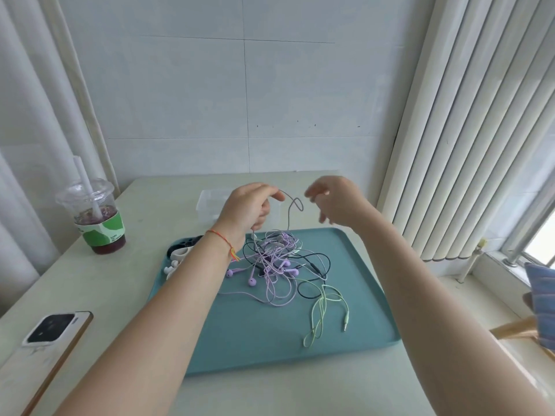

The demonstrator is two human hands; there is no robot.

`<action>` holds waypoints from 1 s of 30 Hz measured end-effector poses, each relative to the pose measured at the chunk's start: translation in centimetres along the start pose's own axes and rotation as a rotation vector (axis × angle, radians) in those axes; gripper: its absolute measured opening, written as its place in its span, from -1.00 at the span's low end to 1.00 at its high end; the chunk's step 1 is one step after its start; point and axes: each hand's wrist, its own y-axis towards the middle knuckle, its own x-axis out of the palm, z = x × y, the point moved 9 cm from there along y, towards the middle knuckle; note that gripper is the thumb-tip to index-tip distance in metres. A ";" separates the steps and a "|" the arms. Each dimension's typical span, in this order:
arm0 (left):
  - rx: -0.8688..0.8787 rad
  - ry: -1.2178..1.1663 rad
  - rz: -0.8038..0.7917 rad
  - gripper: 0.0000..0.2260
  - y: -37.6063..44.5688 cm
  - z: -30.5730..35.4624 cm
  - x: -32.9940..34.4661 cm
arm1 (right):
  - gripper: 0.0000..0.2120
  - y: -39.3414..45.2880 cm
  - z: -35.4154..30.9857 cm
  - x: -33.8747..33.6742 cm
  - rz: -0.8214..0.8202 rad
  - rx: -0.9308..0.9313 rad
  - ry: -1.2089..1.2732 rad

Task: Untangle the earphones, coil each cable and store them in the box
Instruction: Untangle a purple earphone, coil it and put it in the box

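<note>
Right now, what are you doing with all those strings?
A person is sorting out tangled earphones. The left hand pinches a purple cable and lifts a loop of it above the tangle on the teal tray. The right hand is beside the loop, fingers loose, holding nothing. A green cable lies partly pulled free. The clear box sits behind the tray.

Pale tiled wall [210, 85], cream table [150, 205], vertical blinds [468, 130] beside a daylit window [540, 241].
</note>
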 end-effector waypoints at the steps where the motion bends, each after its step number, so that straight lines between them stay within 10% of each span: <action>1: -0.013 -0.005 -0.015 -0.80 0.1 -0.1 0.2 | -0.64 -0.5 -1.1 0.4 -0.056 -0.027 0.191; 7: -0.099 -0.235 -0.067 -0.80 0.9 -0.3 1.0 | -0.66 -2.5 -3.1 4.2 -0.468 -0.074 0.578; 11: -0.091 -0.443 -0.096 -0.82 1.2 1.4 0.4 | -0.96 -1.6 -1.9 3.2 -0.325 -0.066 0.710; 17: -0.019 -0.179 -0.231 -0.88 1.2 3.0 1.3 | -0.86 -0.5 -1.6 -0.3 -0.095 -0.097 0.829; 24: -0.030 0.070 0.014 -0.90 1.8 0.8 0.1 | -0.87 -0.5 -1.4 -1.9 0.023 -0.042 0.633; 30: -0.126 -0.164 -0.301 -0.73 0.4 0.8 3.1 | -0.91 -0.9 -0.9 0.5 -0.107 0.031 0.480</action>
